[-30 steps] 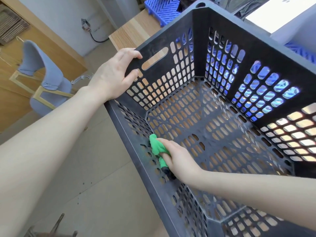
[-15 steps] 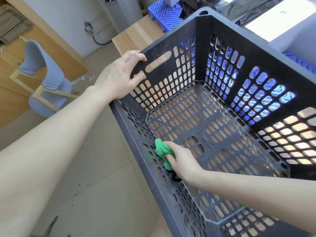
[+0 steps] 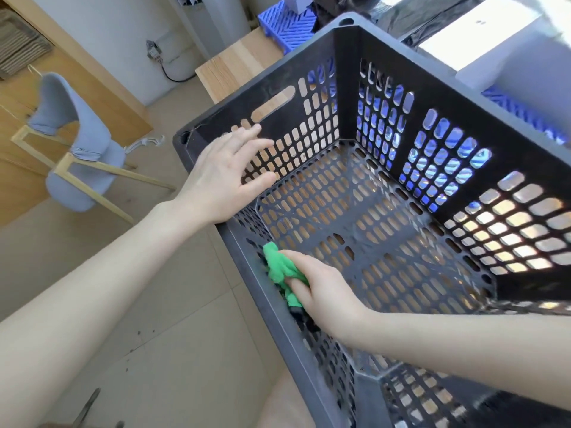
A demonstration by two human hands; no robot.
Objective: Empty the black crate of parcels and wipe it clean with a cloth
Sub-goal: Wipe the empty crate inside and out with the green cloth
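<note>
From my remote seat I see the right hand (image 3: 324, 291) down inside the black crate (image 3: 448, 91), its fingers curled round a bunched green cloth (image 3: 279, 267) and pressing it against the inner face of the long side wall just to its left, low down where that wall meets the perforated floor. To the right of this hand and ahead of it the crate floor runs bare to the far walls, so the open room lies that way; the wall hems it in on the left. The left hand (image 3: 222, 177) is spread, fingers straight and holding nothing. Its heel sits at the rim near the crate's corner, and its fingertips reach in front of the end wall, just below the handle slot (image 3: 273, 105); I cannot tell whether they touch the wall. Left of that hand, outside the crate, lie tiled floor (image 3: 154, 304) and, well apart, a grey chair (image 3: 83, 149). Beyond its fingertips a wooden tabletop (image 3: 234, 69) shows past the end wall. Half a second ago the left hand gripped the top edge of the end wall beside the slot; it has let go and dropped lower. The right hand and cloth have kept to nearly the same patch of wall.
</note>
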